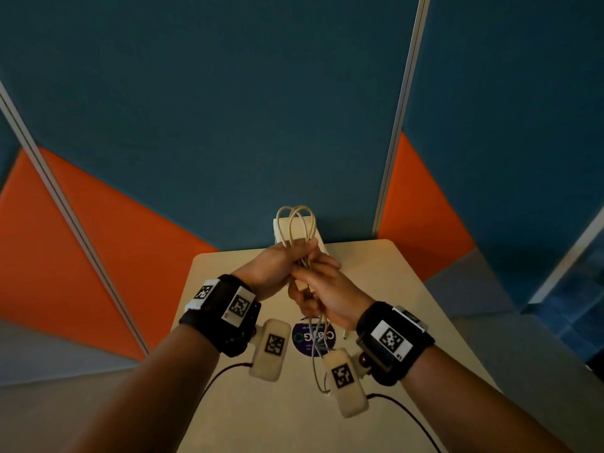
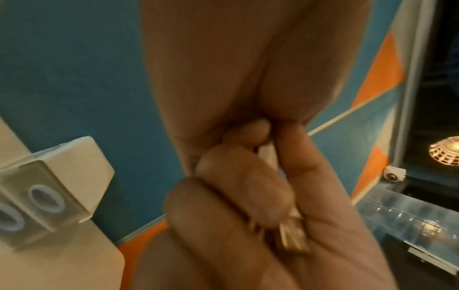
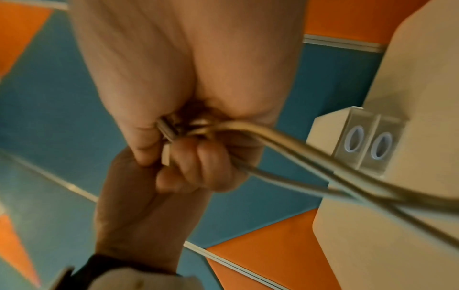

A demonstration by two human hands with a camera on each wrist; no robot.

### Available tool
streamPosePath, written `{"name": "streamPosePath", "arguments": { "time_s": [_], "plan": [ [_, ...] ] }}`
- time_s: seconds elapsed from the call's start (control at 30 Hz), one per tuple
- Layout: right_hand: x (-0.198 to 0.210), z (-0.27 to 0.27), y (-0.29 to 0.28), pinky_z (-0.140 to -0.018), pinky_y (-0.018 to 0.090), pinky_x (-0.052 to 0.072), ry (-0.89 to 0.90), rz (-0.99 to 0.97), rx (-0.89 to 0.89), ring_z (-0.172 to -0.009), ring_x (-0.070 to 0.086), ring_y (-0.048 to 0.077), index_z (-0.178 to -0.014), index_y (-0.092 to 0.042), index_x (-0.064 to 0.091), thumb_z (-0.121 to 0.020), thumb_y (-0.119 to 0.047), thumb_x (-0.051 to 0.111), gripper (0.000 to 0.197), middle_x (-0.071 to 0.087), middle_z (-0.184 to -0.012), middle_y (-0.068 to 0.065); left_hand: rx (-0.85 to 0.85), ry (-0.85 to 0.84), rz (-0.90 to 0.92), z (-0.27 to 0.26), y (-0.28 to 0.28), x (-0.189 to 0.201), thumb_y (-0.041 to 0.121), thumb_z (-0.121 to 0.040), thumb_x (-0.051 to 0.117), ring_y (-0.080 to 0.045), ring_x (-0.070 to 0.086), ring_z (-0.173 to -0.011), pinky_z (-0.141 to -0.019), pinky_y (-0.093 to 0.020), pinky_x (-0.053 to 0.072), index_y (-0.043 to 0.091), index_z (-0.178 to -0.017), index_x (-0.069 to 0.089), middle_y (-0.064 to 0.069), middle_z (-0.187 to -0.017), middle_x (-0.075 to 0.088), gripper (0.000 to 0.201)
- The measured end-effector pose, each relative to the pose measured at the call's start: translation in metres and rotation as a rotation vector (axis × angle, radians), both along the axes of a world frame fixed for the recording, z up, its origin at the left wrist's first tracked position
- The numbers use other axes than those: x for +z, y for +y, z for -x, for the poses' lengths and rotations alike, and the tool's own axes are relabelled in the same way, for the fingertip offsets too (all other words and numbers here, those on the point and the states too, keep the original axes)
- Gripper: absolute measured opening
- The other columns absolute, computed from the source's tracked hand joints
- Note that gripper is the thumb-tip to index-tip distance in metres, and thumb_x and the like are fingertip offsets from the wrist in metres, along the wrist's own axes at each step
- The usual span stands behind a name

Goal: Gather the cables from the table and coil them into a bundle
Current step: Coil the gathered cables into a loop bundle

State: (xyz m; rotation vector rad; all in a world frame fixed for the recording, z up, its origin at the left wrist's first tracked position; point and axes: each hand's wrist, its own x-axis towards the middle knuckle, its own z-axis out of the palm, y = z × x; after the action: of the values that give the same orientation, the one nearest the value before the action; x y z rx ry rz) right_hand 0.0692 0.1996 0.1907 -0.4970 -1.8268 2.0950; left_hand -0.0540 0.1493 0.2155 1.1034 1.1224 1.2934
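A cream cable bundle [image 1: 295, 223] is held above the table, its loops standing up past my hands. My left hand [image 1: 281, 264] grips the loops from the left, fingers curled round the strands. My right hand [image 1: 327, 289] grips the bundle just below, touching the left hand. A loose tail [image 1: 318, 351] hangs from the right hand to the tabletop. In the right wrist view the strands [image 3: 298, 155] run out of my curled fingers [image 3: 198, 159] beside a metal plug [image 3: 167, 127]. In the left wrist view a plug [image 2: 294, 237] shows between blurred fingers [image 2: 238, 176].
A white box with two round holes [image 1: 313, 238] [image 2: 49, 186] [image 3: 360, 141] stands at the far edge of the beige table [image 1: 408, 322]. A purple round sticker [image 1: 304, 338] lies under my wrists. Blue and orange partition walls [image 1: 228, 125] stand close behind the table.
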Motion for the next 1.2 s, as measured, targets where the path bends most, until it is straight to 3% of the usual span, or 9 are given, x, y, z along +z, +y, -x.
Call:
{"name": "streamPosePath", "arguments": {
  "time_s": [0.1, 0.17, 0.27, 0.43, 0.5, 0.63, 0.87, 1.07, 1.2],
  "plan": [
    [-0.011, -0.009, 0.002, -0.042, 0.019, 0.035, 0.028, -0.040, 0.027, -0.044, 0.047, 0.011, -0.093, -0.023, 0.062, -0.095, -0.023, 0.051, 0.010, 0.056, -0.053, 0.000, 0.050, -0.171, -0.069, 0.004, 0.005, 0.001, 0.029, -0.102, 0.031, -0.036, 0.064, -0.108, -0.082, -0.040, 0.054, 0.012, -0.074, 0.046, -0.008, -0.072, 0.071, 0.036],
    [-0.027, -0.018, 0.002, -0.044, 0.018, 0.037, -0.030, -0.029, 0.042, -0.044, 0.048, 0.009, -0.102, -0.016, 0.064, -0.093, -0.020, 0.055, 0.013, 0.054, -0.051, -0.001, 0.139, -0.339, -0.140, 0.011, 0.005, 0.007, 0.029, -0.103, 0.028, -0.024, 0.072, -0.076, -0.065, -0.031, 0.055, 0.014, -0.072, 0.044, 0.002, -0.046, 0.049, 0.038],
    [-0.063, -0.035, 0.000, -0.054, 0.018, 0.043, -0.236, -0.108, 0.079, -0.049, 0.051, 0.011, -0.092, -0.011, 0.062, -0.091, -0.024, 0.060, 0.013, 0.048, -0.047, -0.005, 0.211, -0.498, -0.209, 0.031, 0.004, 0.018, 0.030, -0.101, 0.031, -0.006, 0.038, -0.035, -0.040, -0.019, 0.040, 0.016, -0.073, 0.045, 0.009, -0.042, 0.032, 0.035],
    [-0.090, -0.055, 0.004, -0.046, 0.020, 0.030, -0.316, 0.006, 0.049, -0.045, 0.035, 0.010, -0.075, -0.017, 0.050, -0.089, -0.023, 0.060, 0.019, 0.037, -0.050, -0.005, 0.270, -0.247, -0.108, 0.047, -0.002, 0.014, 0.034, -0.101, 0.033, -0.004, 0.023, -0.035, -0.033, -0.016, 0.022, 0.019, -0.072, 0.042, 0.009, -0.049, 0.028, 0.034],
    [-0.072, -0.060, 0.013, -0.045, 0.022, 0.021, -0.253, 0.034, 0.044, -0.047, 0.025, 0.010, -0.078, -0.018, 0.053, -0.087, -0.028, 0.050, 0.013, 0.033, -0.056, -0.004, 0.306, -0.101, -0.030, 0.053, -0.005, 0.006, 0.035, -0.100, 0.035, -0.005, 0.023, -0.035, -0.033, -0.017, 0.023, 0.021, -0.069, 0.041, 0.007, -0.051, 0.028, 0.035],
    [-0.005, -0.064, 0.029, -0.046, 0.015, 0.032, -0.130, -0.211, 0.063, -0.049, 0.033, 0.004, -0.091, -0.016, 0.062, -0.098, -0.018, 0.038, 0.025, 0.039, -0.059, -0.009, 0.285, 0.028, 0.175, 0.053, -0.015, -0.019, 0.038, -0.097, 0.042, -0.007, 0.024, -0.035, -0.036, -0.017, 0.021, 0.021, -0.066, 0.040, 0.006, -0.050, 0.028, 0.035],
    [0.054, -0.017, 0.035, -0.050, 0.010, 0.037, 0.041, -0.648, -0.121, -0.048, 0.041, -0.003, -0.112, -0.004, 0.064, -0.097, -0.010, 0.047, 0.023, 0.043, -0.062, -0.008, -0.030, -0.041, 0.183, 0.001, -0.015, -0.038, 0.092, -0.058, 0.031, -0.013, 0.014, -0.043, -0.042, -0.027, 0.012, 0.022, -0.064, 0.046, 0.000, -0.057, 0.018, 0.072],
    [0.039, -0.001, 0.038, -0.050, 0.008, 0.038, 0.065, -0.654, -0.249, -0.049, 0.045, -0.005, -0.112, -0.005, 0.066, -0.097, -0.012, 0.048, 0.024, 0.046, -0.063, -0.007, 0.042, -0.234, 0.156, -0.012, -0.014, -0.039, 0.066, -0.084, 0.039, -0.022, 0.008, -0.052, -0.044, -0.028, 0.014, 0.020, -0.072, 0.053, -0.003, -0.064, 0.016, 0.049],
    [0.034, -0.011, 0.044, -0.050, 0.011, 0.037, 0.065, -0.577, -0.243, -0.049, 0.042, -0.002, -0.112, -0.008, 0.065, -0.097, -0.011, 0.047, 0.024, 0.047, -0.064, -0.007, 0.127, -0.559, 0.269, -0.006, -0.018, -0.046, 0.049, -0.088, 0.036, -0.011, 0.023, -0.035, -0.038, -0.016, 0.024, 0.013, -0.068, 0.050, 0.001, -0.056, 0.019, 0.044]
  ]
}}
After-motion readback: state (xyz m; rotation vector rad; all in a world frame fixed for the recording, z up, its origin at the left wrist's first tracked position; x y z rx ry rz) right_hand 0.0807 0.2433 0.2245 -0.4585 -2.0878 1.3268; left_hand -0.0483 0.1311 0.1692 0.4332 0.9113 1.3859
